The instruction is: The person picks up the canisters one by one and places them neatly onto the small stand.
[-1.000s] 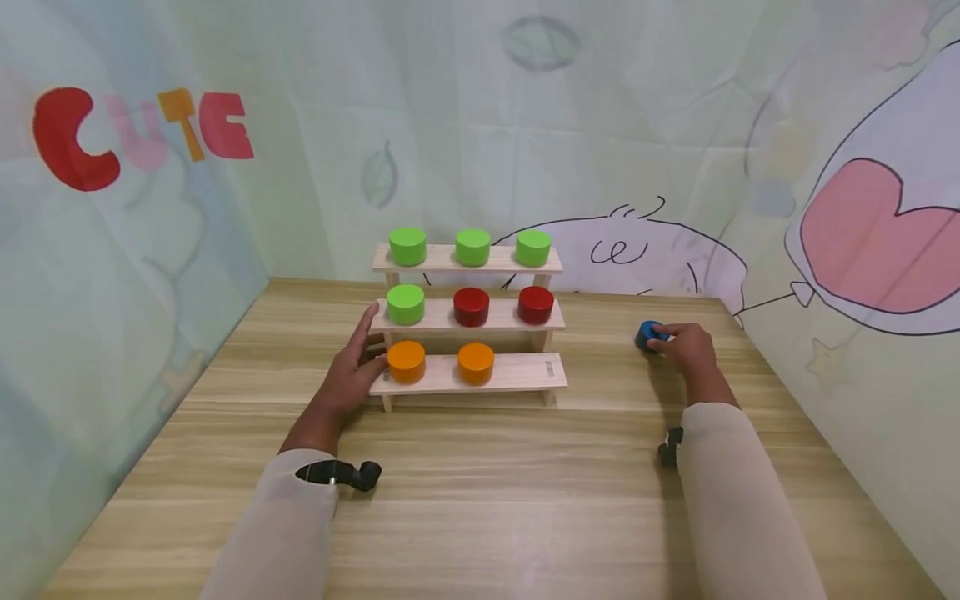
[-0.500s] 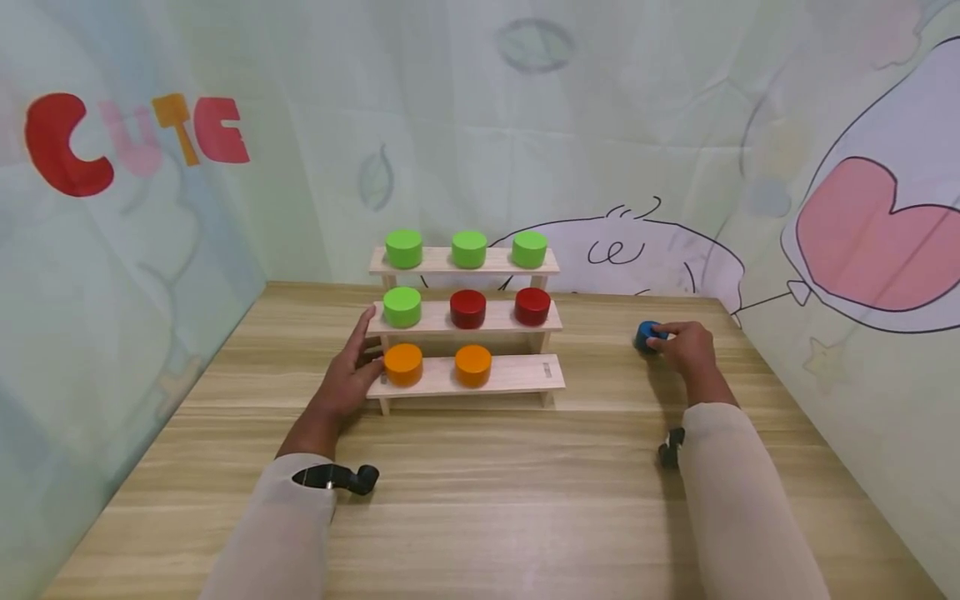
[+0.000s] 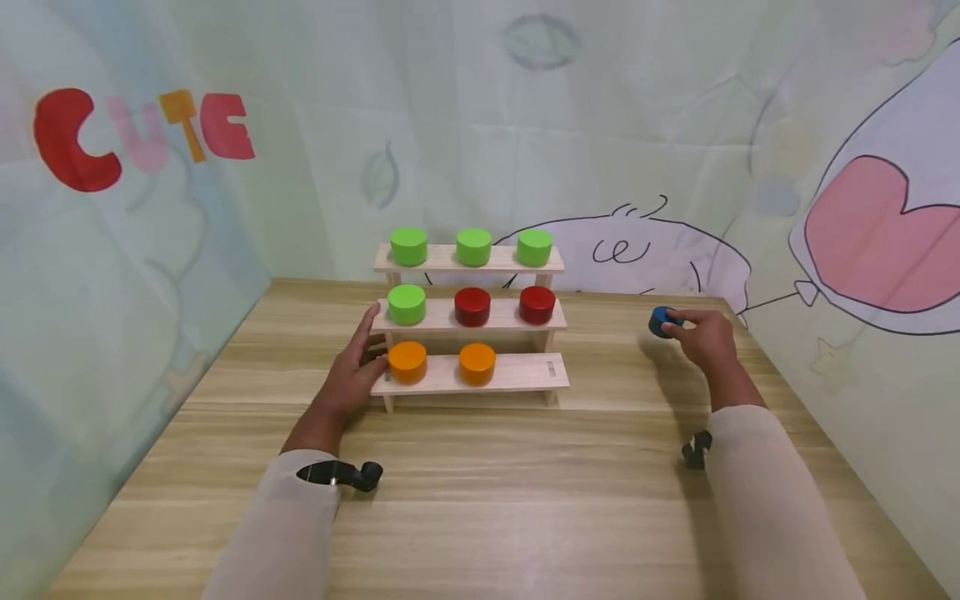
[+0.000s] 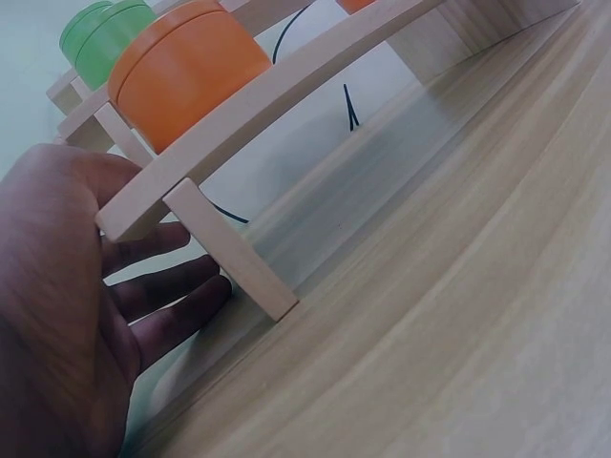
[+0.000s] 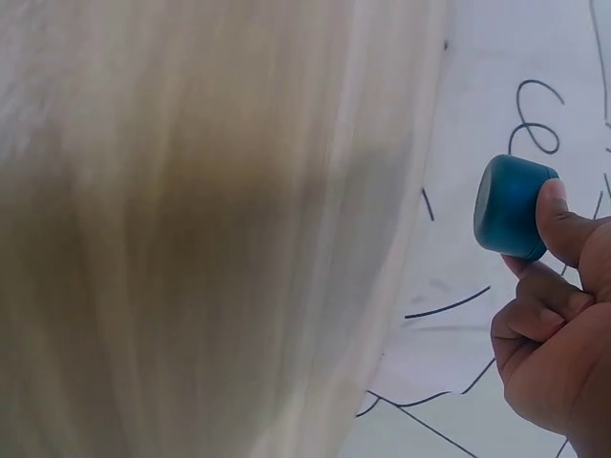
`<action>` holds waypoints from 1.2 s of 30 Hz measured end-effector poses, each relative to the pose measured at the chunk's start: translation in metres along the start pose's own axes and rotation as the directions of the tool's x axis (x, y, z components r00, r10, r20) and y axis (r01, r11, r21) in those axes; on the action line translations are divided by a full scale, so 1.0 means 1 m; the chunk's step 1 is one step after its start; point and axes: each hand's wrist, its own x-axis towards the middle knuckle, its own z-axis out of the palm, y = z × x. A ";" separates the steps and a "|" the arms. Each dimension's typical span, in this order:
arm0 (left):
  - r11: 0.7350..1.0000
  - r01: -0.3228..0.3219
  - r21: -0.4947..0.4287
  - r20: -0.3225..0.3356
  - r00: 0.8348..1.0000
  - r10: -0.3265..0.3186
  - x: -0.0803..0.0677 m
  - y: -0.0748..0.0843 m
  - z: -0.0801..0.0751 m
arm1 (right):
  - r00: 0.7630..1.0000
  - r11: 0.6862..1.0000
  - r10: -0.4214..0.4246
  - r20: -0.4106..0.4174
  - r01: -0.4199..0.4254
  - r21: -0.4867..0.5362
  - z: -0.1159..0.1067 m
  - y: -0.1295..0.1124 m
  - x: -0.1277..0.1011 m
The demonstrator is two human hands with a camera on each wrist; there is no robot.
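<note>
While the left hand point(image 3: 347, 379) rests against the left end of the three-tier wooden rack point(image 3: 525, 372), its fingers point(image 4: 181, 315) lie straight and relaxed beside the rack's front left leg, holding nothing; the thumb reaches up beside the middle tier. The right hand point(image 3: 705, 340) is well to the right of the rack, near the back right corner of the bench point(image 3: 480, 492), and holds a blue cylinder point(image 3: 661, 321) pinched between thumb and fingertips. The right wrist view shows the blue cylinder point(image 5: 511, 207) tilted on its side, with the thumb pressed on its edge and the remaining fingers curled below it. In the head view the cylinder sits above its shadow on the bench; whether it touches the surface cannot be determined. The rack's top tier carries three green cylinders point(image 3: 473, 247) in a row. The middle tier carries one green cylinder point(image 3: 407, 303) at the left and two red cylinders point(image 3: 472, 307) at the centre and right. The bottom tier carries two orange cylinders point(image 3: 407, 362) at the left and centre, with a bare section at its right end. The left orange cylinder stands just beside the left hand. Both forearms wear light sleeves, each with a black wrist mount point(image 3: 345, 474). Printed fabric with the letters "CUTE" point(image 3: 142, 133) and cartoon line drawings surrounds the bench on three sides.
</note>
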 end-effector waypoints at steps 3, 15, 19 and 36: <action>1.000 -0.007 0.002 -0.002 1.000 0.007 0.000 0.000 0.000 | 0.999 0.999 -0.043 -0.007 0.043 0.003 -0.001 -0.001 -0.002; 1.000 0.006 -0.001 0.005 1.000 -0.006 0.002 0.006 0.001 | 0.985 0.982 -0.173 -0.014 0.173 0.070 -0.008 -0.026 -0.036; 1.000 0.009 -0.012 0.004 1.000 -0.008 0.002 0.005 0.002 | 0.980 0.970 -0.195 -0.027 0.197 0.145 -0.006 -0.037 -0.050; 1.000 0.010 0.003 -0.002 1.000 -0.010 -0.002 0.002 -0.001 | 0.940 0.883 -0.337 -0.058 0.337 0.327 0.021 -0.067 -0.095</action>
